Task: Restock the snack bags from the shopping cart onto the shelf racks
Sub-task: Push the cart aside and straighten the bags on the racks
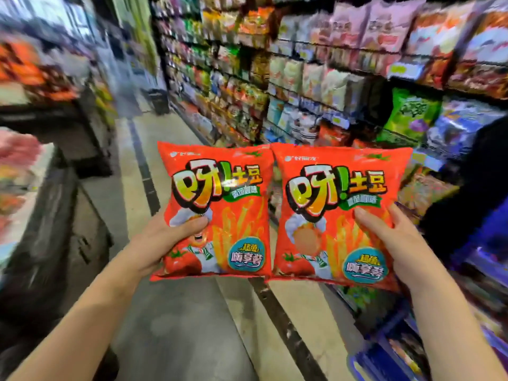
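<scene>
Gripping one red snack bag apiece, the hands hold them upright, edges touching, over the aisle floor (176, 325). The left hand (165, 237) curls round the left bag (220, 174) at its lower left corner, thumb on the front; the right hand (398, 237) clasps the right bag (330, 188) likewise. Low right, the blue cart (379, 364) is too blurred to tell its load. Beyond, the shelf racks (302, 52) stand packed with bags.

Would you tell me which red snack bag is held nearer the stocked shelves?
The red bag gripped by the right hand; the other bag, in the left hand, is over the aisle floor.
</scene>
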`<state>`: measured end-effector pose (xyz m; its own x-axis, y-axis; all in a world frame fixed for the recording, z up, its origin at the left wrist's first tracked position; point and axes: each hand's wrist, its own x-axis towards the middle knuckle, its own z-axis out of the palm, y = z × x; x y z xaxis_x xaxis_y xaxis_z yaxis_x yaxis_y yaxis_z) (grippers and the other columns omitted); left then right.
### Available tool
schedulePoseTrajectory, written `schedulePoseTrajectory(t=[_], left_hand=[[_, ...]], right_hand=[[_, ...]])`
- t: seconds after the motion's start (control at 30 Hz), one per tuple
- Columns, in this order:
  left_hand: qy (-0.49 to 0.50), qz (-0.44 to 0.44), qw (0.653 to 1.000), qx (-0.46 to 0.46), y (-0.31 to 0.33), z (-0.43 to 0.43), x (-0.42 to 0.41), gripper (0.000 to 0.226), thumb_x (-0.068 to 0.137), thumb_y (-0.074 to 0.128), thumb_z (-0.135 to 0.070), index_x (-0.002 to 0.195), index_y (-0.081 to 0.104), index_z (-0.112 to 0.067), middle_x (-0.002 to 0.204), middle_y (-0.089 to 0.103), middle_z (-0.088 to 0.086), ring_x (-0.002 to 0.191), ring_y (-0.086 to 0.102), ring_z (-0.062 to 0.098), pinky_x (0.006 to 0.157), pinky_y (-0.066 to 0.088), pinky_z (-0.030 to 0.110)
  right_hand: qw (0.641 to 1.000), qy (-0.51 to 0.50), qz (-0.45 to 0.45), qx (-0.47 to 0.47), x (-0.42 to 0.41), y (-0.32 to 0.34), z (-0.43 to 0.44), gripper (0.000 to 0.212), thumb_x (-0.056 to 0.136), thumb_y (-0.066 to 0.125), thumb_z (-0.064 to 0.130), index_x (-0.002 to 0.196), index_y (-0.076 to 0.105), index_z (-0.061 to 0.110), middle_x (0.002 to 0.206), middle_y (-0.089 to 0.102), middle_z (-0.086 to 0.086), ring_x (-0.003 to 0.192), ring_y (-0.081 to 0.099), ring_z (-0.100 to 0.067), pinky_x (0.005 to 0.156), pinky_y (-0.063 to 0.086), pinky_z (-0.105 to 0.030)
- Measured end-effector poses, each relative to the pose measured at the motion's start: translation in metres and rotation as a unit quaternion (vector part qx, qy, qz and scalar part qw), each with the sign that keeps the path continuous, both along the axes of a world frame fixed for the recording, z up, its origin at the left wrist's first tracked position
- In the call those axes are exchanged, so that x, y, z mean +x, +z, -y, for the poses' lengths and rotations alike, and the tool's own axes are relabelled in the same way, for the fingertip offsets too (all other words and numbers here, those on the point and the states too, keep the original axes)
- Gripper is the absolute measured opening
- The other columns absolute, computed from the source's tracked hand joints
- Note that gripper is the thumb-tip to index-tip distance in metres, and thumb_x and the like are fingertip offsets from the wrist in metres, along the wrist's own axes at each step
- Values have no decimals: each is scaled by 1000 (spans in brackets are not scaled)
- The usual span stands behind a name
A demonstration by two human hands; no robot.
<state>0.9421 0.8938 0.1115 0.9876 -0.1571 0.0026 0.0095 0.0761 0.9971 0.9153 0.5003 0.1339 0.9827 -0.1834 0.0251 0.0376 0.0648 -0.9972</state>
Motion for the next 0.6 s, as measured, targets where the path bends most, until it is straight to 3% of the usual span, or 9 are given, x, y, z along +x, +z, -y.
schedulePoseTrajectory(t=[0.07, 0.17, 0.27, 0.33, 0.43, 0.53, 0.6], left_hand=[[27, 4, 1000, 13, 1, -25, 26, 54, 83, 85, -25, 133, 64, -21, 122, 75, 7, 111, 73, 31, 82, 62, 35], [77, 3, 997, 10, 9, -50, 69, 70, 71, 92, -39, 133, 64, -23, 124, 75, 8, 109, 74, 32, 83, 63, 37], [99, 5, 995, 17, 21, -63, 115, 49, 85, 76, -19, 132, 63, -23, 122, 76, 7, 106, 75, 29, 79, 63, 34], [114, 4, 993, 19, 28, -71, 146, 48, 84, 77, -19, 130, 63, -24, 121, 76, 7, 108, 74, 31, 85, 62, 40], [137, 10, 990, 17, 38, -80, 192, 73, 66, 95, -39, 130, 64, -24, 121, 76, 7, 109, 74, 32, 90, 60, 45], [147, 15, 989, 17, 44, -87, 239, 58, 79, 84, -23, 132, 62, -22, 119, 77, 8, 107, 74, 33, 89, 62, 46], [134, 13, 990, 33, 47, -90, 273, 55, 83, 82, -19, 133, 61, -23, 120, 76, 8, 109, 74, 34, 94, 58, 49]], right_hand=[[999, 33, 7, 7, 53, -1, -24, 56, 58, 87, 46, 110, 70, 34, 109, 80, -1, 88, 78, -20, 76, 63, -35], [997, 79, 18, 12, 129, -1, -52, 64, 49, 94, 59, 108, 71, 45, 110, 79, 0, 94, 78, -23, 85, 60, -40], [995, 101, 21, 16, 200, 3, -71, 35, 82, 80, 29, 114, 66, 29, 102, 81, 2, 84, 78, -16, 67, 63, -29], [994, 108, 24, 13, 246, 10, -82, 27, 88, 73, 17, 112, 65, 26, 92, 81, 8, 76, 77, -11, 59, 59, -22], [992, 124, 25, 9, 304, 23, -97, 25, 87, 74, 17, 107, 64, 27, 89, 81, 10, 73, 77, -9, 58, 58, -20], [991, 128, 33, 3, 353, 34, -105, 26, 85, 75, 19, 106, 65, 29, 92, 81, 8, 75, 77, -10, 59, 60, -22], [992, 120, 44, 2, 378, 41, -107, 33, 79, 78, 24, 109, 67, 31, 98, 81, 4, 82, 78, -16, 68, 62, -30]])
